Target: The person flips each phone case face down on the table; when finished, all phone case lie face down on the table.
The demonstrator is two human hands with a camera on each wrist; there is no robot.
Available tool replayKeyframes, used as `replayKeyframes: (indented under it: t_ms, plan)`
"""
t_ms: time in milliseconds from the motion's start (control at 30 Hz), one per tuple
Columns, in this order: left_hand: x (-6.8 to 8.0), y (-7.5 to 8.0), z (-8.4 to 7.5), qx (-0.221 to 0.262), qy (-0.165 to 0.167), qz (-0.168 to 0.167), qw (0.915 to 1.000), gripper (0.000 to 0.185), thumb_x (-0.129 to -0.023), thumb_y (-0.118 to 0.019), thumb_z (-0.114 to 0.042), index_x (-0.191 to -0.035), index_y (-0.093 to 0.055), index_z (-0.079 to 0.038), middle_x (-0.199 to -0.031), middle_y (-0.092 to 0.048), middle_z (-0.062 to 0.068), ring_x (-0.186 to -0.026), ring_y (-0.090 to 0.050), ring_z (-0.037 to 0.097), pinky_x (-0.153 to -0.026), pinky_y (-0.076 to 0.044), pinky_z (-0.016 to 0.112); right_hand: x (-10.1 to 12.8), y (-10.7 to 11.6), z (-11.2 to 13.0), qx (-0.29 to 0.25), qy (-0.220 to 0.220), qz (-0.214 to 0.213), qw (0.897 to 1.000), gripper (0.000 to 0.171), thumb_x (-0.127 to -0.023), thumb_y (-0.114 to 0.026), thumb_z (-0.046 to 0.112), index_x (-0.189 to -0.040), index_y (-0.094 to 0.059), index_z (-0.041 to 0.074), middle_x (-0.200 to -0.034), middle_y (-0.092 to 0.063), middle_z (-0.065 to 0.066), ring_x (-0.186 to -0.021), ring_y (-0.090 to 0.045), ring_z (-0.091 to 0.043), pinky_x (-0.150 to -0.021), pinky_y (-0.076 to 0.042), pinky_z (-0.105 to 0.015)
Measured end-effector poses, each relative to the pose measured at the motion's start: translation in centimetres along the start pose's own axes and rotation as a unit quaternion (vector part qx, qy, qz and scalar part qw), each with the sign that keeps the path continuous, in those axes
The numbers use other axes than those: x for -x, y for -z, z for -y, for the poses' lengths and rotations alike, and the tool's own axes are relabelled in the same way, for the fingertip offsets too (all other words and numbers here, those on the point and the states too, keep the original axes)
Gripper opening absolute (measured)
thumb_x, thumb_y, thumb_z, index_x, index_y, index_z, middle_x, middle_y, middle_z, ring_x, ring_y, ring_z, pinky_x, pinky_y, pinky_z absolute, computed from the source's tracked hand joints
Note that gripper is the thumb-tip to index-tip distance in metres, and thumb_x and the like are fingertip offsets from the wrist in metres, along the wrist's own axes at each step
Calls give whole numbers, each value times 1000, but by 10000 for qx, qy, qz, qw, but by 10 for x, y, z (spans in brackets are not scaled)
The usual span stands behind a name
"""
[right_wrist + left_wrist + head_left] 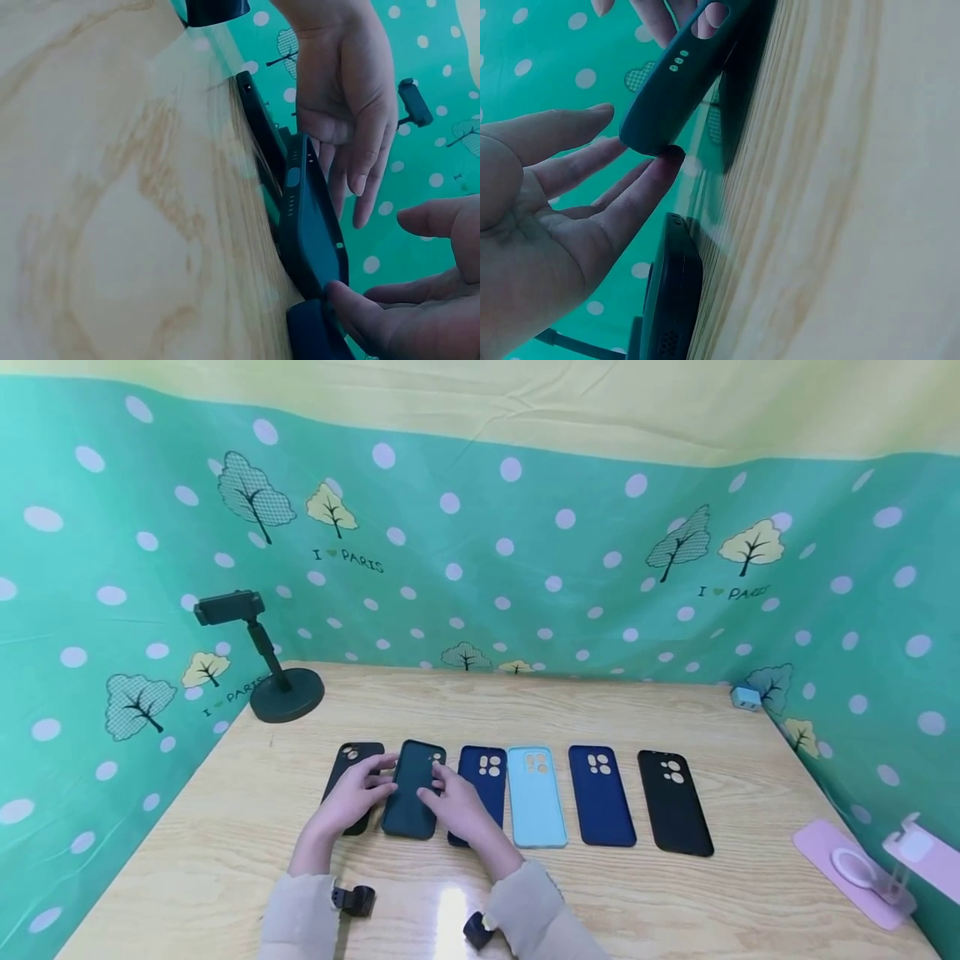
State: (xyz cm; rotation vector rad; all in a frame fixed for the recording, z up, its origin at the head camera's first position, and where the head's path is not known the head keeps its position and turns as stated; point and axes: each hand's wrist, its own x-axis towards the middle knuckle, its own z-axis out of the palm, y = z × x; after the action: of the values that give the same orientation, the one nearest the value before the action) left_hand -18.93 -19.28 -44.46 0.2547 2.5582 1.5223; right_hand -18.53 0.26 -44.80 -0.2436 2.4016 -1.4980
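A dark green phone case lies between the two hands, its open inner side facing up. In the left wrist view one edge of that case stands raised off the table. My left hand has its fingertips at the case's left edge, the thumb apart from it. On the opposite side, my right hand touches the right edge with a fingertip, its thumb also held away in the right wrist view. Beneath the left hand lies a black phone case; a navy phone case is partly hidden under the right hand.
Farther right in the row lie a light blue case, another navy case and a black case. A black phone stand stands back left. A pink stand and a small blue block are at the right.
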Motion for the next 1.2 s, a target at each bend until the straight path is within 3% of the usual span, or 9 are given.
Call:
replayKeyframes:
  t_ms: [433,1000,1200]
  plan:
    - [3,-2,1,58,32,108,9999,49,-96,-55,-4,-141,-40,9,-131,-55,31,-115,-61,39,-97,-53,44,7,-3,2,438,74,47,9990,55,-98,-56,28,-143,-43,0,-139,-56,-17,-130,-53,-31,-107,-45,-46]
    - [2,0,3,290,46,76,9995,49,-97,-54,-5,-141,-39,9,-129,-55,32,-115,-61,39,-93,-56,36,7,-6,8,821,170,-54,9965,58,-97,-57,30,-143,-43,0,-140,-54,-17,-122,-59,-31,-102,-49,-47]
    - [1,0,3,453,-29,-15,9990,46,-98,-49,-1,-142,-38,9,-129,-53,33,-117,-59,41,-92,-56,34,8,-10,6,695,211,-118,9973,58,-96,-57,31,-143,-43,-1,-141,-53,-20,-118,-61,-31,-100,-50,-47]
